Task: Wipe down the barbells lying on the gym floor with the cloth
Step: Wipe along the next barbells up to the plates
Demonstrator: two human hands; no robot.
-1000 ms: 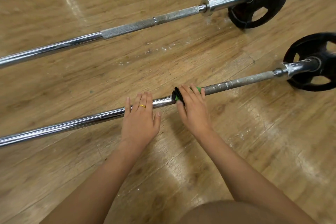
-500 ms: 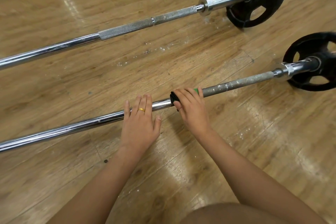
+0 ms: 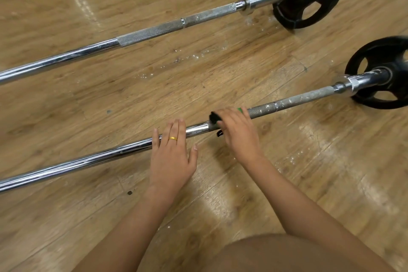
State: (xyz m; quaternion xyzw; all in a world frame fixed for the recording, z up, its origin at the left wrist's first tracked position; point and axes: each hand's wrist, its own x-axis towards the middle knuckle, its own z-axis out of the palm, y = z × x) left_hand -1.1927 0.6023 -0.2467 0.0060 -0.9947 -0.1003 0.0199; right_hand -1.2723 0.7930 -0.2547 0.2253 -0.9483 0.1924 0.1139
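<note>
Right hand [image 3: 239,132]: fingers curled over the cloth [image 3: 214,117], gripping it round the shaft of the near barbell [image 3: 298,100].
Cloth: black with a green edge, mostly hidden under the fingers, at the start of the knurled section.
Left hand [image 3: 172,157]: flat, fingers straight, resting across the smooth chrome shaft just beside the right hand; gold ring [image 3: 172,138] on one finger.
Near barbell: lies on the wooden floor [image 3: 220,86], knurling speckled white, black near plate [image 3: 373,55] at right.
Far barbell [image 3: 150,33]: roughly parallel, well apart, with black far plate [image 3: 326,0].
Floor between bars: scattered white flecks [image 3: 187,58].
</note>
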